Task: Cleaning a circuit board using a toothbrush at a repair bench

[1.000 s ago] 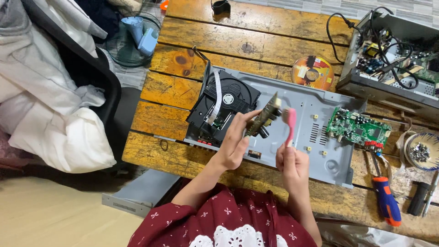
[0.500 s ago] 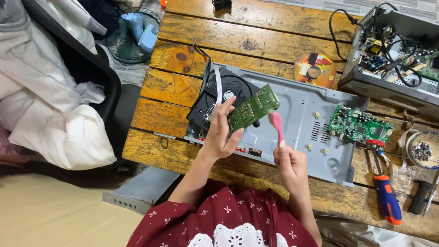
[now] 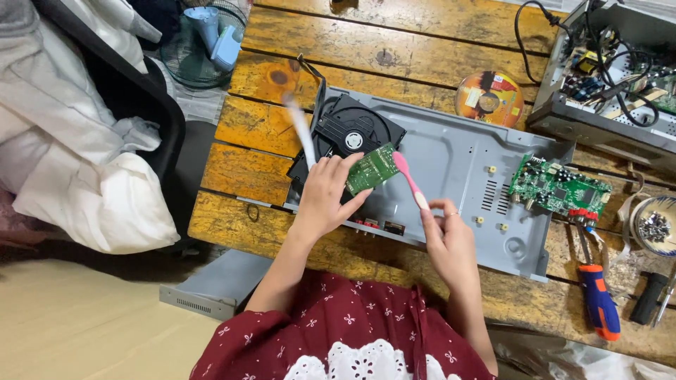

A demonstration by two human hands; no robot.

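Observation:
My left hand [image 3: 325, 195] grips a small green circuit board [image 3: 372, 167] and holds it flat above the black disc drive [image 3: 352, 134] of an opened grey metal player chassis [image 3: 458, 165]. A white ribbon cable [image 3: 301, 134] hangs from the board, blurred. My right hand [image 3: 445, 239] holds a pink toothbrush [image 3: 410, 179] with its head touching the right edge of the board.
A second green circuit board [image 3: 560, 188] lies at the chassis's right end. A disc [image 3: 488, 96] and another opened device with wires [image 3: 612, 77] sit behind. A blue-and-orange screwdriver [image 3: 597, 295], a bowl of screws [image 3: 655, 226] and a grey cover [image 3: 211, 288] are nearby.
My left hand has lowered and turned the small board flatter over the disc drive. The toothbrush has swung left onto the board's edge.

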